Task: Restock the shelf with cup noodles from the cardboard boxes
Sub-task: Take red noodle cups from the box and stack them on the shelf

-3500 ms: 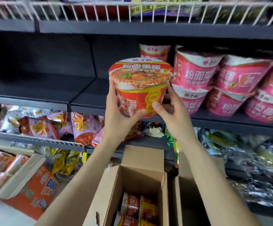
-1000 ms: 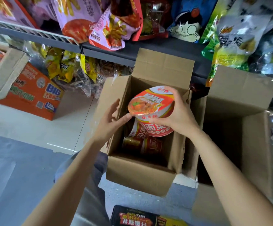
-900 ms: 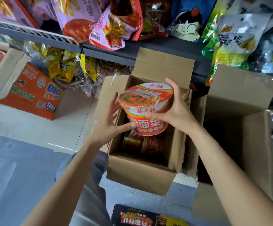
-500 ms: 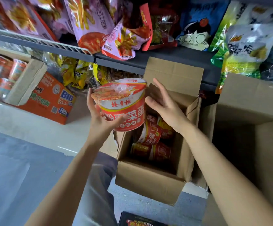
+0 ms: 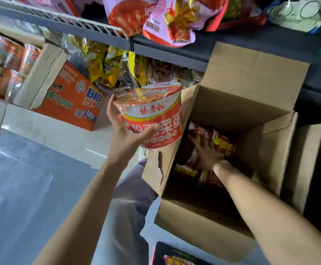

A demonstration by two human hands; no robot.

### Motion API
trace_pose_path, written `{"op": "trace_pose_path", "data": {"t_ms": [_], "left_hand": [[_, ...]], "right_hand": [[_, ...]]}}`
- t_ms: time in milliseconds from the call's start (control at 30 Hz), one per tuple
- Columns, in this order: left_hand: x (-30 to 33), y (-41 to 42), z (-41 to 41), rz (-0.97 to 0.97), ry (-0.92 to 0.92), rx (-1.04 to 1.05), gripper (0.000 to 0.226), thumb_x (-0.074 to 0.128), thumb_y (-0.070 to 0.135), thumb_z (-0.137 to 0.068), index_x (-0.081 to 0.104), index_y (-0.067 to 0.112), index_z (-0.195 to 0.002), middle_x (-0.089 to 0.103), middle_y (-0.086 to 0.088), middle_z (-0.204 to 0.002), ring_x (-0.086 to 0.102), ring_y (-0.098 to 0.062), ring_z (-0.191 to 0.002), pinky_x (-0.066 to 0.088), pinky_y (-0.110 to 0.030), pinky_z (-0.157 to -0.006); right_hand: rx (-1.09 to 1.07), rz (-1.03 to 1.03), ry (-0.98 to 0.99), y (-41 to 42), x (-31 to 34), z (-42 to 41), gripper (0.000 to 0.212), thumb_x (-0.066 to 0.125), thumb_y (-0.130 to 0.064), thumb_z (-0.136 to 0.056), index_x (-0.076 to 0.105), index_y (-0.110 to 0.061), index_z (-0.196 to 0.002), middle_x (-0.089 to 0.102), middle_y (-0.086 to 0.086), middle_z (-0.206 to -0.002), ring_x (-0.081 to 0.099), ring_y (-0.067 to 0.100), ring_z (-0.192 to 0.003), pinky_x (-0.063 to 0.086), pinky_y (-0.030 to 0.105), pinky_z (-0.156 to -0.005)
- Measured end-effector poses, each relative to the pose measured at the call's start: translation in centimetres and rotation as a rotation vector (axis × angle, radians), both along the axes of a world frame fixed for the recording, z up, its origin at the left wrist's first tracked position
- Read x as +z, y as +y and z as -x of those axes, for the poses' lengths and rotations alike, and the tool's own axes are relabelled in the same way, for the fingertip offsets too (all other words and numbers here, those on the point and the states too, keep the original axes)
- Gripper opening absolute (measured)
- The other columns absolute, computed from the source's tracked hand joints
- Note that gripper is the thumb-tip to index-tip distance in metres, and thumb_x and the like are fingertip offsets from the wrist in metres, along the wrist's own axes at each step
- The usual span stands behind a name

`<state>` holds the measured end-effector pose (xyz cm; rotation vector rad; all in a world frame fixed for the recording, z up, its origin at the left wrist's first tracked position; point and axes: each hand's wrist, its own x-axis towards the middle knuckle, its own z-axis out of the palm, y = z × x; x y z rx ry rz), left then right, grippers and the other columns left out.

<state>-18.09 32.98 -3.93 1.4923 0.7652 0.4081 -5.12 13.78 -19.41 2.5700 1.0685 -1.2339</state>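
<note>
My left hand [image 5: 124, 135] holds a red and white cup noodle bowl [image 5: 156, 113] tilted, up beside the left flap of the open cardboard box [image 5: 200, 224] on the floor. My right hand [image 5: 208, 154] is down inside that box, its fingers curled over another cup noodle bowl [image 5: 191, 150] that lies among several more bowls [image 5: 223, 144]. The shelf with the stocked cup noodles is out of view above.
A second open cardboard box [image 5: 299, 165] stands to the right. An orange noodle carton [image 5: 69, 104] sits at the left on the floor. A low dark shelf edge [image 5: 165, 52] with snack bags [image 5: 167, 22] hangs over the boxes. A dark package [image 5: 178, 257] lies by my knee.
The bowl lifted out of the box passed from my right hand to my left, which carried it left and up. My right hand dropped back into the box onto another bowl.
</note>
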Motion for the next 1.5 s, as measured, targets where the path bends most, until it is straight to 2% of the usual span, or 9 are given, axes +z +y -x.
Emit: {"op": "trace_pose_path", "data": {"t_ms": [233,333,467,633,867,1100,1300,1400,1500], "left_hand": [[-0.8,0.2,0.2,0.026,0.001,0.017,0.128,0.085,0.058,-0.047,0.003,0.034,-0.143,0.048,-0.001,-0.137,0.060,-0.013,-0.116,0.053,-0.028,-0.089],[-0.3,-0.2,0.4,0.017,-0.001,0.041,0.131,0.086,0.056,-0.047,0.003,0.032,-0.146,0.046,0.002,-0.137,0.059,-0.008,-0.115,0.053,-0.023,-0.086],[1.9,-1.0,1.2,-0.094,-0.046,0.036,0.124,0.087,0.047,-0.053,0.006,0.028,-0.146,0.044,0.002,-0.138,0.056,-0.011,-0.120,0.054,-0.028,-0.088],[6.5,-2.8,3.1,-0.275,-0.097,-0.032,0.117,0.088,0.042,-0.057,0.013,0.025,-0.145,0.036,-0.009,-0.143,0.047,-0.022,-0.129,0.050,-0.048,-0.097],[14.6,-7.1,4.8,-0.700,-0.052,-0.166,0.119,0.080,0.062,-0.050,0.015,0.031,-0.145,0.036,-0.003,-0.143,0.043,-0.015,-0.129,0.049,-0.042,-0.097],[24.4,-9.1,2.9,-0.672,-0.282,-0.130,0.115,0.088,0.051,-0.051,0.016,0.044,-0.140,0.035,0.002,-0.142,0.042,-0.012,-0.129,0.047,-0.043,-0.099],[30.7,-5.1,-1.6,-0.726,-0.360,0.033,0.120,0.088,0.057,-0.046,0.018,0.035,-0.140,0.038,0.004,-0.140,0.045,-0.012,-0.126,0.045,-0.040,-0.102],[32.2,-3.0,-5.1,-0.726,-0.331,0.073,0.118,0.081,0.066,-0.044,0.019,0.035,-0.140,0.038,0.013,-0.135,0.044,-0.003,-0.120,0.042,-0.028,-0.096],[31.8,-1.1,-8.9,-0.703,-0.309,0.121,0.115,0.078,0.069,-0.042,0.022,0.036,-0.138,0.043,0.014,-0.132,0.049,-0.007,-0.117,0.045,-0.031,-0.095]], "right_hand": [[-0.064,-0.197,-0.029,-1.0,-1.5,-0.6,0.091,0.073,-0.052,-0.071,0.023,-0.028,-0.145,0.022,0.017,-0.146,0.032,0.040,-0.133,0.033,0.044,-0.107],[-0.307,-0.294,-0.040,-2.0,1.0,-0.2,0.090,0.080,-0.049,-0.064,0.033,-0.026,-0.138,0.030,0.016,-0.143,0.041,0.040,-0.126,0.041,0.043,-0.102],[-0.781,-0.560,-0.102,-4.8,8.4,0.7,0.086,0.088,-0.045,-0.055,0.042,-0.029,-0.126,0.048,0.008,-0.131,0.052,0.030,-0.117,0.041,0.033,-0.092],[-0.995,-1.043,-0.062,-9.4,20.7,2.4,0.083,0.085,-0.052,-0.047,0.043,-0.034,-0.116,0.054,-0.007,-0.122,0.056,0.010,-0.110,0.052,0.038,-0.090],[-0.943,-1.500,0.071,-11.1,37.8,4.1,0.070,0.090,-0.033,-0.058,0.044,-0.036,-0.111,0.057,-0.018,-0.114,0.059,-0.008,-0.102,0.050,0.016,-0.077],[-0.698,-1.684,0.087,-6.9,49.4,4.5,0.072,0.080,-0.015,-0.069,0.038,-0.020,-0.128,0.054,-0.015,-0.118,0.056,-0.015,-0.097,0.048,0.010,-0.078],[-0.550,-1.737,0.072,-1.2,55.5,1.0,0.110,0.084,-0.039,-0.061,0.014,-0.030,-0.146,0.045,-0.019,-0.134,0.048,-0.009,-0.118,0.044,0.025,-0.103],[-0.558,-1.706,0.040,2.4,56.6,-1.9,0.092,0.085,-0.036,-0.064,0.032,-0.024,-0.138,0.055,-0.015,-0.124,0.054,-0.010,-0.107,0.048,0.019,-0.092],[-0.582,-1.707,-0.052,5.6,56.0,-4.7,0.077,0.086,-0.036,-0.064,0.038,-0.032,-0.125,0.056,-0.019,-0.116,0.054,-0.016,-0.097,0.046,0.004,-0.078]]}}
